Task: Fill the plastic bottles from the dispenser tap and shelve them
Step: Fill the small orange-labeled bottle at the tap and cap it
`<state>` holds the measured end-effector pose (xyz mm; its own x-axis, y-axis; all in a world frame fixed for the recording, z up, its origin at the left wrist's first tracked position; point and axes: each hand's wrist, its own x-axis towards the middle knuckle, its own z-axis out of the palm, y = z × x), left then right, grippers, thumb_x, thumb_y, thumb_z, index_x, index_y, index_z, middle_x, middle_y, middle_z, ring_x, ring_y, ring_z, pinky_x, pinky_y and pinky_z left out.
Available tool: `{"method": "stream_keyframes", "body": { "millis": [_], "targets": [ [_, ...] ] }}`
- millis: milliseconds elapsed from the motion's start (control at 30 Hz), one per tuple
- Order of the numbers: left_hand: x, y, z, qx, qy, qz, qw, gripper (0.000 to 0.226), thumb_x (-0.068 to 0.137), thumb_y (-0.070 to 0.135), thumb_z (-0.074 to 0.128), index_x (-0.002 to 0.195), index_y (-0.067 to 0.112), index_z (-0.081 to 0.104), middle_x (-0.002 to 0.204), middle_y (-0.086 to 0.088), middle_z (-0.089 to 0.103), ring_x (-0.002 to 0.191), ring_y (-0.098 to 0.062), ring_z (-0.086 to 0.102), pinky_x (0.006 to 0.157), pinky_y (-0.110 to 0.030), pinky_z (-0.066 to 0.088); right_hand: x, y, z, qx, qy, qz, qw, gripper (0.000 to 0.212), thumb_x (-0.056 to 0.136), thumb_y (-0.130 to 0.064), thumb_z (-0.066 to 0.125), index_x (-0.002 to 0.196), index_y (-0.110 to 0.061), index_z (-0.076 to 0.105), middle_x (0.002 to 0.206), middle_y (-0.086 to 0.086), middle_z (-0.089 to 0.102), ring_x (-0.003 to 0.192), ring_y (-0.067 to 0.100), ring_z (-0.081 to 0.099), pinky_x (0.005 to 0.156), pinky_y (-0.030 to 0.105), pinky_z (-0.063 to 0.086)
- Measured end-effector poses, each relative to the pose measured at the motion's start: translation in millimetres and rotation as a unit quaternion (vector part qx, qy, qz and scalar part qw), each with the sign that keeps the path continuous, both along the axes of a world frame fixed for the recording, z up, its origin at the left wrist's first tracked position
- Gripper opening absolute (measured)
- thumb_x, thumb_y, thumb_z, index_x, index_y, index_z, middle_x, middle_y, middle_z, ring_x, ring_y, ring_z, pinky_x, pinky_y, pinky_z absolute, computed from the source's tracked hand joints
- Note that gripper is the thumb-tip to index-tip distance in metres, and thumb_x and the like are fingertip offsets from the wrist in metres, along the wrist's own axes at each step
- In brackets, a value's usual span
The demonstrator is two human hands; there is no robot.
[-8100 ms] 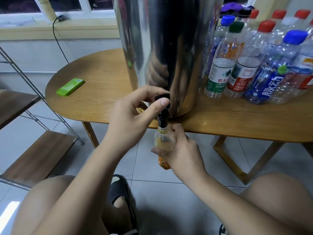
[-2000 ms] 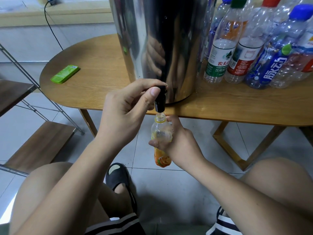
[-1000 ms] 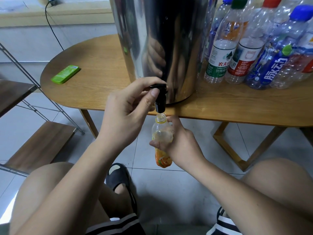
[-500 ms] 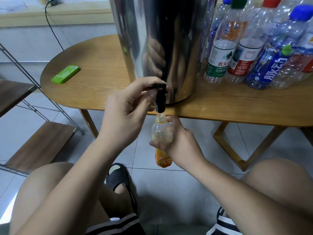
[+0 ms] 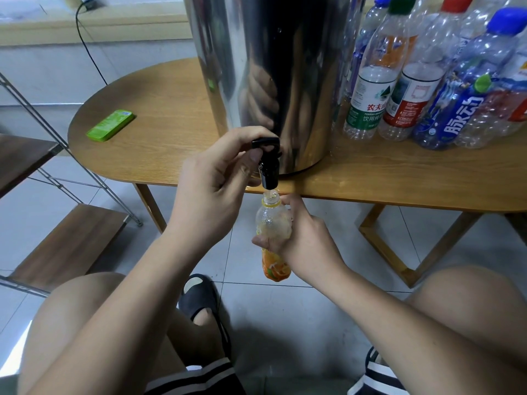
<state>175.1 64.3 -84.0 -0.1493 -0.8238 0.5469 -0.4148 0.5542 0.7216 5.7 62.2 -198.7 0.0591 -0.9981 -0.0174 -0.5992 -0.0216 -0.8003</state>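
Note:
A shiny steel dispenser stands on the wooden table, its black tap hanging over the front edge. My left hand grips the tap's black lever, index finger curled over the top and thumb against the tap body. Just under the spout, my right hand holds a small clear bottle with an orange label upright and uncapped. A short gap shows between the bottle's mouth and the spout.
Several empty capped plastic bottles crowd the table's right side. A green flat pack lies at the left end. A metal rack with wooden shelves stands to the left. My knees and a black slipper are below.
The lever has come up from under my left thumb, and the thumb now lies lower against the tap. The bottle sits slightly lower under the spout, still held by my right hand.

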Motion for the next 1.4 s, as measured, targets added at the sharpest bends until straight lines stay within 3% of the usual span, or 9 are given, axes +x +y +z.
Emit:
{"method": "stream_keyframes", "body": {
  "millis": [367,600,967,1167,1300,1400],
  "targets": [
    [-0.1,-0.4,-0.4,0.002,0.001,0.002,1.000,0.024,0.112,0.003,0.055,0.130,0.010,0.070,0.117,0.005,0.077,0.106,-0.022,0.075,0.084,-0.039,0.066,0.0,-0.3,-1.6,-0.017,0.007,0.003,1.000,0.080,0.074,-0.061,0.091,0.135,-0.041,0.043,0.119,0.001,0.074,0.105,0.034,0.071,0.084,0.044,0.060],
    [-0.8,0.1,-0.7,0.007,0.012,0.001,1.000,0.025,0.112,0.002,0.056,0.130,0.009,0.071,0.116,0.002,0.077,0.101,-0.019,0.075,0.083,-0.028,0.064,-0.3,-0.6,-1.0,-0.018,0.006,0.005,1.000,0.078,0.074,-0.061,0.091,0.133,-0.042,0.043,0.118,0.000,0.074,0.105,0.033,0.071,0.085,0.044,0.060],
    [-1.0,-0.2,-1.5,0.013,0.015,-0.002,1.000,0.026,0.112,0.001,0.055,0.129,0.011,0.071,0.116,0.003,0.078,0.100,-0.019,0.075,0.082,-0.029,0.064,-0.1,-1.6,-3.9,-0.014,0.004,0.002,1.000,0.080,0.072,-0.061,0.093,0.132,-0.041,0.044,0.115,-0.001,0.075,0.103,0.033,0.071,0.083,0.045,0.060],
    [0.0,-0.7,-3.3,0.015,0.017,0.002,1.000,0.025,0.112,0.004,0.056,0.130,0.013,0.071,0.116,0.008,0.078,0.103,-0.020,0.075,0.084,-0.042,0.065,-0.4,-0.9,-3.3,-0.006,0.000,-0.001,1.000,0.079,0.072,-0.060,0.093,0.131,-0.042,0.044,0.107,0.002,0.076,0.100,0.035,0.071,0.082,0.044,0.060],
    [-0.5,-0.2,-2.9,0.014,0.020,0.000,1.000,0.026,0.112,0.003,0.056,0.131,0.012,0.071,0.116,0.008,0.077,0.104,-0.021,0.075,0.083,-0.032,0.064,0.2,-1.2,-3.2,-0.012,0.013,0.001,1.000,0.080,0.072,-0.061,0.093,0.131,-0.042,0.043,0.107,0.003,0.076,0.100,0.035,0.072,0.082,0.044,0.060],
    [-0.6,-0.2,-2.7,0.013,0.018,0.001,1.000,0.025,0.112,0.003,0.056,0.131,0.010,0.071,0.117,0.006,0.077,0.105,-0.021,0.075,0.083,-0.033,0.065,0.4,-1.1,-3.0,-0.013,0.013,0.001,1.000,0.081,0.073,-0.061,0.093,0.133,-0.041,0.042,0.112,0.003,0.076,0.101,0.035,0.072,0.083,0.044,0.060]
  ]
}}
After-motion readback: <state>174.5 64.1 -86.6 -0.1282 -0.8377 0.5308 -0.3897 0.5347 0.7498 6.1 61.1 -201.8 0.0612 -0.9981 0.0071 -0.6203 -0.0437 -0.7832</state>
